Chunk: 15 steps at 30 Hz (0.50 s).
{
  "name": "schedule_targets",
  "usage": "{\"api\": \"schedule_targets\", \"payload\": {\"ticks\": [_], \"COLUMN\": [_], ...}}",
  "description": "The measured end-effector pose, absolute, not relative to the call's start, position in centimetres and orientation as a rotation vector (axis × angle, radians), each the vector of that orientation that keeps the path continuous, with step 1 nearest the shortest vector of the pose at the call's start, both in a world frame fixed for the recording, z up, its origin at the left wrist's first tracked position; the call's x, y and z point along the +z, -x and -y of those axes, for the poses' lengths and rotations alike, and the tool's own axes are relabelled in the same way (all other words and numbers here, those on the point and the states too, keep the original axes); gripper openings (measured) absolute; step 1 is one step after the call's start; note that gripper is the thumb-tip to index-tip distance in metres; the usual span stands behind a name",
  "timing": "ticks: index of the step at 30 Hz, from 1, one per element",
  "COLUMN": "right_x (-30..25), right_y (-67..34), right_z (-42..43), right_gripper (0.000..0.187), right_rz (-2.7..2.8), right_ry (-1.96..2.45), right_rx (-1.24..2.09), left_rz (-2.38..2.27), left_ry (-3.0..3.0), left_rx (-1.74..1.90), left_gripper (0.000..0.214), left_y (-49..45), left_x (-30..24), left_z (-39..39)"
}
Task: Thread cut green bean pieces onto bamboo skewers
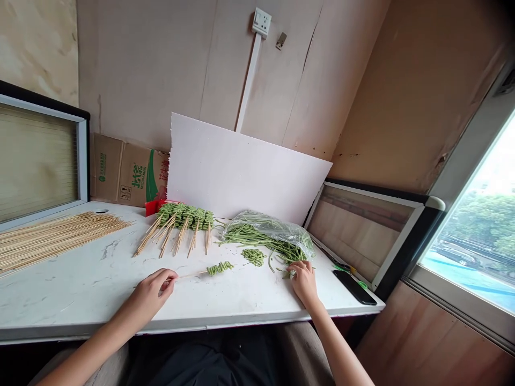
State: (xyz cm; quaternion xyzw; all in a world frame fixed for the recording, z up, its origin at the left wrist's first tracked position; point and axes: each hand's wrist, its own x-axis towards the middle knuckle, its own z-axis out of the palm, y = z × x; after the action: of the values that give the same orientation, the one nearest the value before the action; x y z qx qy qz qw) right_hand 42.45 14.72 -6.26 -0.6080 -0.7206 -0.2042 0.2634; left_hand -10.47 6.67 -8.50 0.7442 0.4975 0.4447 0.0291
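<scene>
My left hand (154, 291) pinches the near end of a bamboo skewer (192, 274) that lies on the white table (80, 284). Several green bean pieces (220, 267) are threaded on its far end. My right hand (303, 280) rests on the table with its fingers curled on long green beans (286, 268) spilling from a clear plastic bag (267, 233). A small heap of cut bean pieces (254, 255) lies between the hands. Finished bean skewers (181, 222) are stacked further back.
A large bundle of bare bamboo skewers (48, 238) lies at the left. A black phone (354, 287) and green-handled scissors (341, 266) sit near the right edge. A white board (241, 171) and cardboard box (124, 174) lean against the wall. A window (478, 236) is right.
</scene>
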Motion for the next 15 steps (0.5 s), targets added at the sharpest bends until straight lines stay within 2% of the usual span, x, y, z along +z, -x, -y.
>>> {"api": "schedule_targets", "payload": {"ticks": [15], "right_x": [-6.40], "right_y": [-42.14], "right_z": [-14.93], "right_gripper": [0.049], "right_rz": [1.917], "right_ry": [1.468], "right_rx": [-0.565], "left_rz": [-1.550], "left_ry": [-2.325], "left_rx": [1.398], "left_gripper": [0.024], "left_y": [10.46], "left_x": [-8.71], "left_z": [-6.76]}}
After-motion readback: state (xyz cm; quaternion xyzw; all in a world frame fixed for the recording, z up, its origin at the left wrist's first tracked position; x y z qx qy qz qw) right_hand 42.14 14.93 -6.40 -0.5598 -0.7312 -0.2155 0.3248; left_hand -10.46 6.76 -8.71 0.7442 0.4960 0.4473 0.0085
